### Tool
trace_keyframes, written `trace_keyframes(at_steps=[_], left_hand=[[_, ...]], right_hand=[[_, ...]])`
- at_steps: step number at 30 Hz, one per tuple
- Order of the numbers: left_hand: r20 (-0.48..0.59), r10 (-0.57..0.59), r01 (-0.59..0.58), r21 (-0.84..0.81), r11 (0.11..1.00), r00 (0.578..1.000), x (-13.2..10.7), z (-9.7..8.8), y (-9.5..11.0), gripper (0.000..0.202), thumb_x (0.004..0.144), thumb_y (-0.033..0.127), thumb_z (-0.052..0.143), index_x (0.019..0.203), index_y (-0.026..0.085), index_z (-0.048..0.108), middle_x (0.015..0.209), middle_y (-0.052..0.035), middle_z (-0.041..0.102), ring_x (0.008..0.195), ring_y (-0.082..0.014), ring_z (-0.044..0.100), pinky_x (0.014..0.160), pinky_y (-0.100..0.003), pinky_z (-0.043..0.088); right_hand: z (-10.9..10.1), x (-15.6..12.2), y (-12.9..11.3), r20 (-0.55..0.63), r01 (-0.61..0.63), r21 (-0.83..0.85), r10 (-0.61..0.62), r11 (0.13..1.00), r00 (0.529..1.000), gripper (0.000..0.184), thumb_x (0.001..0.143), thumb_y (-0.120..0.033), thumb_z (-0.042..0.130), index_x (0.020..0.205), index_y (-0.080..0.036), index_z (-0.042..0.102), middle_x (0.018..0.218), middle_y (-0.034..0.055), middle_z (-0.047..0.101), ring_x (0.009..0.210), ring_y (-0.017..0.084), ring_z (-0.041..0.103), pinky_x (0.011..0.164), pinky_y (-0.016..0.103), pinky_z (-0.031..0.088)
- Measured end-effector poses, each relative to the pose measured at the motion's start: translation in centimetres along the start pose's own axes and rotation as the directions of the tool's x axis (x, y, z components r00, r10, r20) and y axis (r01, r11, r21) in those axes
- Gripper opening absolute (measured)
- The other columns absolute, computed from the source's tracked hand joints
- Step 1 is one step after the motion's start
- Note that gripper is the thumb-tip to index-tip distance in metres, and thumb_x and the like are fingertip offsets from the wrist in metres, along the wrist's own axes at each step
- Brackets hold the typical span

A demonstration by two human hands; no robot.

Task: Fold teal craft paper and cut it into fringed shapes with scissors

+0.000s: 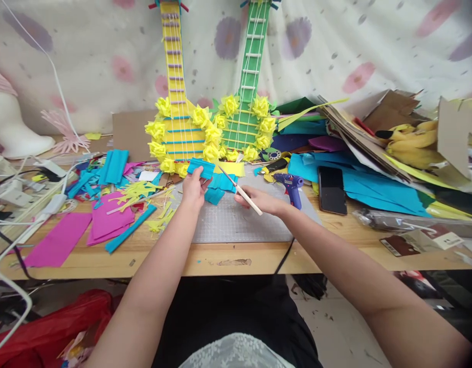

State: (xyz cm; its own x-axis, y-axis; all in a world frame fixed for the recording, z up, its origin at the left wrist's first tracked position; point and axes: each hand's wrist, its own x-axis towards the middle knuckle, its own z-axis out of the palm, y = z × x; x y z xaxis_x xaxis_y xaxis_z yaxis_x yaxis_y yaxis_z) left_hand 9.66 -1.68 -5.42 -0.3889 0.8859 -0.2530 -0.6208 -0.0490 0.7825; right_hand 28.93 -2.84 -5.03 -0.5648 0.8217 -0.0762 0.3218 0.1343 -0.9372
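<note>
My left hand [194, 188] is closed on a small folded piece of blue crepe paper [202, 168], pinched between thumb and fingers above the cutting mat. More blue crepe paper pieces [216, 196] lie on the mat just beyond and between the hands. My right hand [254, 199] is closed around a slim white-handled tool with a narrow pointed blade [249, 199]. Its tip points up and left toward the blue paper, apart from it. Whether the tool has one blade or two cannot be made out. The grey cutting mat [236, 225] lies under both hands.
A yellow paper guitar [184, 135] and a green one [241, 120], trimmed with yellow flowers, stand behind. To the right are a purple glue gun [291, 186], a phone [332, 190] and stacked blue paper [377, 189]. Magenta sheets [61, 240], yellow scraps and a power strip [28, 204] lie left.
</note>
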Motion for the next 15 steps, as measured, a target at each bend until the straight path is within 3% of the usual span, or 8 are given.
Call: trace_keyframes(at_steps=[3,5,10,15], left_hand=[[-0.015,-0.004,0.004,0.004,1.0,1.0,-0.1,1.0,-0.1,0.008,0.073,0.015,0.062,0.076,0.019,0.055,0.064,0.0034,0.061,0.059,-0.0092,0.059,0.064,-0.023,0.052],[-0.016,-0.007,0.007,0.019,1.0,1.0,-0.3,1.5,-0.5,0.008,0.073,0.015,0.062,0.076,0.019,0.055,0.064,0.0032,0.061,0.059,-0.0092,0.059,0.063,-0.022,0.051],[-0.046,0.002,0.0,0.05,0.999,0.999,-1.0,2.0,-1.5,0.011,0.07,0.016,0.064,0.074,0.019,0.054,0.063,0.004,0.058,0.058,-0.0084,0.057,0.063,-0.021,0.051],[-0.073,0.007,-0.005,0.028,1.0,0.997,-1.4,2.1,-1.8,0.013,0.068,0.014,0.064,0.073,0.018,0.052,0.061,0.0046,0.056,0.057,-0.0083,0.056,0.063,-0.023,0.052]], right_hand=[[-0.8,-0.6,-0.6,0.184,-0.024,-0.068,0.036,0.997,0.982,0.048,0.067,-0.064,0.067,0.068,-0.019,0.051,0.057,-0.0025,0.05,0.054,0.01,0.044,0.051,0.024,0.035],[-0.8,-0.3,-0.8,0.224,-0.034,-0.048,0.044,0.998,0.974,0.052,0.068,-0.07,0.062,0.066,-0.019,0.049,0.055,-0.0021,0.049,0.052,0.01,0.043,0.049,0.025,0.034],[-0.1,1.0,-0.7,0.206,-0.029,0.032,0.021,0.999,0.978,0.053,0.073,-0.072,0.055,0.071,-0.02,0.047,0.051,-0.0041,0.046,0.049,0.009,0.042,0.046,0.023,0.031],[0.6,1.3,-0.4,0.178,-0.046,0.119,0.024,0.992,0.984,0.052,0.069,-0.069,0.06,0.072,-0.019,0.045,0.055,-0.0057,0.044,0.048,0.008,0.042,0.046,0.023,0.031]])
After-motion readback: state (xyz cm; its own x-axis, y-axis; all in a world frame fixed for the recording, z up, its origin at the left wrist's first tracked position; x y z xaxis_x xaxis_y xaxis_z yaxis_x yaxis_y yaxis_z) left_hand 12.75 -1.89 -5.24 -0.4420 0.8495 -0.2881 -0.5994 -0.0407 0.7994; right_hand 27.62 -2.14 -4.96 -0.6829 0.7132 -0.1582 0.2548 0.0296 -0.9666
